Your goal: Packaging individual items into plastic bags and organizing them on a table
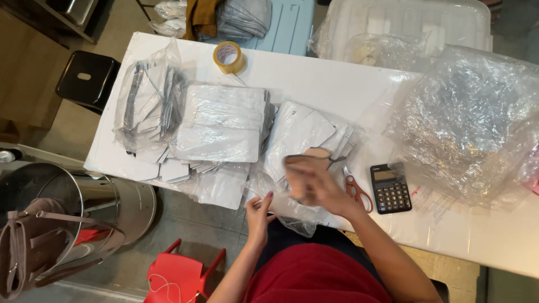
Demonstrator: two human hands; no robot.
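left hand [258, 210]: grip pinching clear plastic bag [292, 216] at near counter [314, 78] edge | right hand [309, 179]: blurred, grip state unclear, over white packets [300, 132] | scissors [355, 188], calculator [391, 188] right

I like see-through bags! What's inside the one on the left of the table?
The clear bag holds stacked flat white card pieces, some showing dark edges. How many there are, and what lies at the bottom, is hidden by the crinkled plastic and glare. More wrapped white stacks lie beside it.
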